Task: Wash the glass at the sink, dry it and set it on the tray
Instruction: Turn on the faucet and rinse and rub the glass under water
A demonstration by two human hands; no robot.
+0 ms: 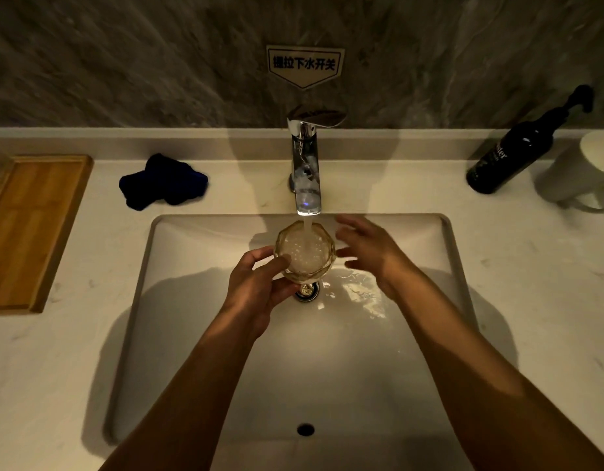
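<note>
A faceted clear glass [304,251] is held upright under the chrome tap [306,171], and running water pours into it and foams. My left hand [259,283] grips the glass from its left side, thumb on the rim. My right hand [368,253] hovers just right of the glass with fingers spread, holding nothing. Both hands are over the white sink [178,300], above the drain [306,291]. A wooden tray [32,229] lies on the counter at the far left. A dark blue cloth [163,181] lies crumpled behind the sink's left corner.
A dark pump bottle [518,151] leans at the back right, with a white mug [586,171] beside it. A label is stuck to the grey stone wall above the tap. Pale counter surrounds the sink on both sides.
</note>
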